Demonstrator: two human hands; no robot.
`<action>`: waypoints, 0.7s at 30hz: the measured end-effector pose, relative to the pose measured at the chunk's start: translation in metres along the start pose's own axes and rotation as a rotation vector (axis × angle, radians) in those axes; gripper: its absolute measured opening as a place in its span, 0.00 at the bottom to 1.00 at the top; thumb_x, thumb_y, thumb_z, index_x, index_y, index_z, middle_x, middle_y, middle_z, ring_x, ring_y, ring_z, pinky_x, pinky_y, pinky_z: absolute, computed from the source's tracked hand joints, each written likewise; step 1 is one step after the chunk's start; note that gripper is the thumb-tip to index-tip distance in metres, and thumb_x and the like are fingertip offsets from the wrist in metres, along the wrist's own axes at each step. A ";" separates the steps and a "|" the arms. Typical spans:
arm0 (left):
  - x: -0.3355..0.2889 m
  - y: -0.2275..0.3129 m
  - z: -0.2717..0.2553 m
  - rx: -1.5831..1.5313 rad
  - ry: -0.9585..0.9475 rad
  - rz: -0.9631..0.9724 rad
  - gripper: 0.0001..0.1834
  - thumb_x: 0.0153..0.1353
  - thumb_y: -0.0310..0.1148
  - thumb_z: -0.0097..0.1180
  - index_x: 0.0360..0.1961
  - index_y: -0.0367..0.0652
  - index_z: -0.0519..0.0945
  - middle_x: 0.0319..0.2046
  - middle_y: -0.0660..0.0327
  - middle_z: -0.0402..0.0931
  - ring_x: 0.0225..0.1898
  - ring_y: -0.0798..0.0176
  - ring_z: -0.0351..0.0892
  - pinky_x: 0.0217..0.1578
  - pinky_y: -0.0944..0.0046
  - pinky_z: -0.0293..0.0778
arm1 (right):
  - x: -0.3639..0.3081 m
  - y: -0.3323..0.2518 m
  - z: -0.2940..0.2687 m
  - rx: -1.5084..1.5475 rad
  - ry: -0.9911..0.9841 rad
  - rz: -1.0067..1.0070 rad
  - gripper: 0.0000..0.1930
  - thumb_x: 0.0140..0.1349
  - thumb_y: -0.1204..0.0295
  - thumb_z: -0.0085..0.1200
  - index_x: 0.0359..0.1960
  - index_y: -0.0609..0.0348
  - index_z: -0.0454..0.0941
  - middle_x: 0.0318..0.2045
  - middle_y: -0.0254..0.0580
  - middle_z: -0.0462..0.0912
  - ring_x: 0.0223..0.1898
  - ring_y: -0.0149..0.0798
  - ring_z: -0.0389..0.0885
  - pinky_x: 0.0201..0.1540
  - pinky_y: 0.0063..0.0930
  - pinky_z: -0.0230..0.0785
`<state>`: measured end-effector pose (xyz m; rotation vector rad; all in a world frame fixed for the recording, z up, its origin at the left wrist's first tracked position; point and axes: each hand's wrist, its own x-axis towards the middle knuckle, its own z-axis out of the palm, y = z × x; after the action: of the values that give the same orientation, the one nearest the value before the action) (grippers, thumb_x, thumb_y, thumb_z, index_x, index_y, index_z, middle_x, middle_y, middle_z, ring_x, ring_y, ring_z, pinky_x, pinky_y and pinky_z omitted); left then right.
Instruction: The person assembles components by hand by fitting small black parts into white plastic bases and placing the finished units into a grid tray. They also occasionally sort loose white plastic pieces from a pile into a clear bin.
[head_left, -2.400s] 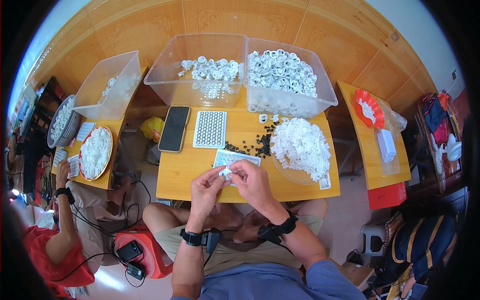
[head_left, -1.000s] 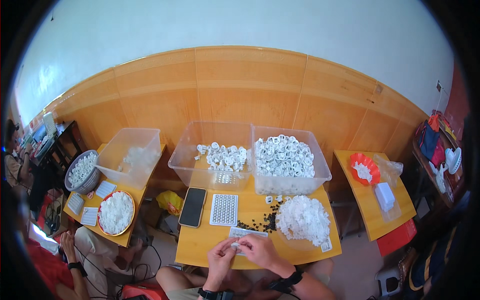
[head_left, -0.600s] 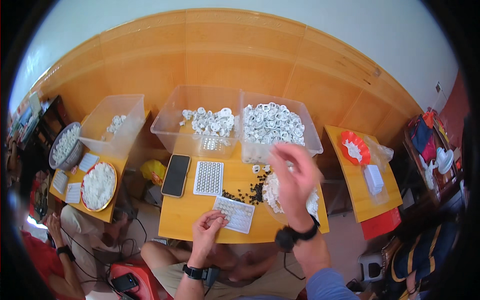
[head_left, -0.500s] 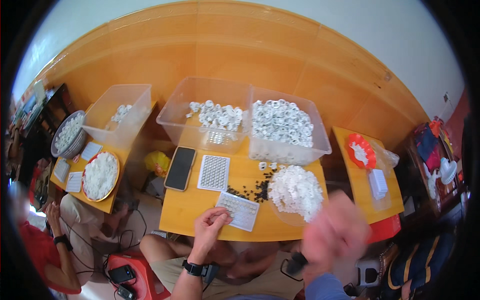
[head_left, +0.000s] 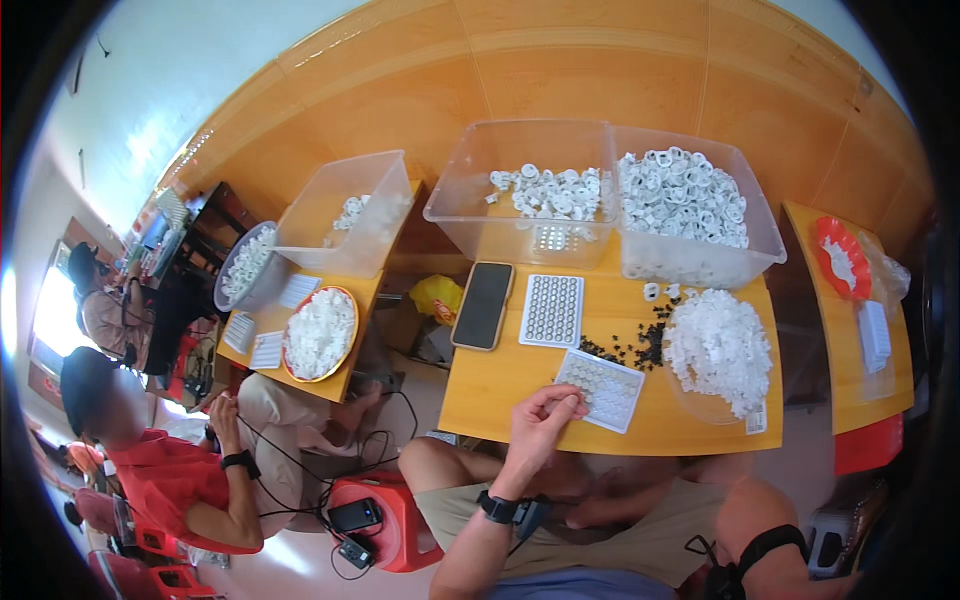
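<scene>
My left hand [head_left: 545,412] is closed, thumb and fingers pinched together at the left edge of a white grid tray [head_left: 612,392]. Whatever lies between its fingertips is hidden. This tray sits tilted near the table's front edge, with small pieces in its cells. Behind it lies a second white tray [head_left: 552,310] with rows of round cells. Small black parts [head_left: 650,345] are scattered beside a heap of white plastic parts [head_left: 718,350]. A black strap [head_left: 772,548] crosses skin at the lower right, where my right arm is; the fingers of that hand do not show.
A black phone [head_left: 483,305] lies left of the trays. Two clear bins [head_left: 455,215] [head_left: 760,255] of white ring-shaped parts stand behind. On the left table are another bin [head_left: 385,235] and a bowl [head_left: 354,335]. A person in red [head_left: 180,480] sits beside it.
The view has swung left, so the tables appear farther right. My blurred right hand has left the front of the white heap for the lower right. My left hand remains at the tray's edge.
</scene>
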<state>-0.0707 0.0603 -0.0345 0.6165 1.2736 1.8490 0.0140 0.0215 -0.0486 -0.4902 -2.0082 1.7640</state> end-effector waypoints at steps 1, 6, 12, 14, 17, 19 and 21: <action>0.001 0.000 0.001 0.022 0.010 -0.001 0.10 0.69 0.25 0.56 0.49 0.32 0.81 0.41 0.58 0.84 0.41 0.67 0.85 0.46 0.69 0.80 | 0.018 -0.003 -0.007 -0.096 -0.139 0.021 0.07 0.62 0.69 0.62 0.35 0.60 0.84 0.29 0.45 0.86 0.28 0.42 0.84 0.32 0.33 0.76; 0.001 0.004 -0.004 0.022 -0.007 0.000 0.10 0.71 0.26 0.53 0.49 0.32 0.80 0.42 0.53 0.84 0.41 0.63 0.85 0.44 0.66 0.80 | 0.150 -0.054 -0.041 -0.103 0.234 -0.179 0.11 0.63 0.66 0.61 0.41 0.60 0.85 0.26 0.38 0.87 0.29 0.35 0.84 0.34 0.33 0.76; -0.005 0.010 -0.010 0.059 0.101 -0.061 0.10 0.71 0.28 0.55 0.47 0.34 0.82 0.38 0.56 0.84 0.36 0.66 0.83 0.41 0.68 0.80 | 0.064 -0.162 -0.164 -0.271 0.772 -1.026 0.12 0.68 0.69 0.56 0.46 0.65 0.81 0.34 0.39 0.86 0.32 0.37 0.83 0.36 0.31 0.75; 0.001 0.010 -0.011 0.109 0.137 0.112 0.09 0.69 0.26 0.56 0.45 0.33 0.83 0.35 0.59 0.84 0.33 0.69 0.82 0.39 0.70 0.79 | -0.009 -0.205 -0.187 -0.535 0.713 -1.075 0.08 0.66 0.72 0.57 0.41 0.65 0.81 0.33 0.40 0.86 0.32 0.38 0.83 0.35 0.29 0.74; 0.019 0.016 -0.021 0.207 0.217 0.162 0.08 0.68 0.26 0.56 0.44 0.33 0.82 0.35 0.60 0.84 0.33 0.71 0.81 0.37 0.70 0.77 | -0.049 -0.239 -0.203 -0.828 0.607 -0.894 0.03 0.62 0.78 0.58 0.35 0.65 0.82 0.31 0.42 0.85 0.31 0.39 0.83 0.34 0.27 0.73; 0.028 0.012 -0.021 0.366 0.380 0.228 0.08 0.67 0.26 0.58 0.44 0.34 0.82 0.35 0.62 0.83 0.32 0.72 0.79 0.35 0.70 0.76 | -0.009 -0.216 -0.222 -0.834 0.537 -0.600 0.01 0.60 0.81 0.58 0.31 0.65 0.82 0.30 0.43 0.85 0.31 0.40 0.83 0.34 0.26 0.72; 0.029 0.008 -0.019 0.481 0.333 0.258 0.08 0.65 0.26 0.59 0.44 0.35 0.82 0.33 0.62 0.82 0.30 0.71 0.78 0.32 0.69 0.75 | 0.054 -0.166 -0.245 -0.716 0.447 -0.377 0.06 0.57 0.81 0.63 0.37 0.64 0.82 0.32 0.45 0.83 0.30 0.38 0.83 0.34 0.26 0.73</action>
<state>-0.1045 0.0719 -0.0353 0.7749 1.9698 1.9135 0.0994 0.2344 0.1461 -0.5971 -2.1579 0.6130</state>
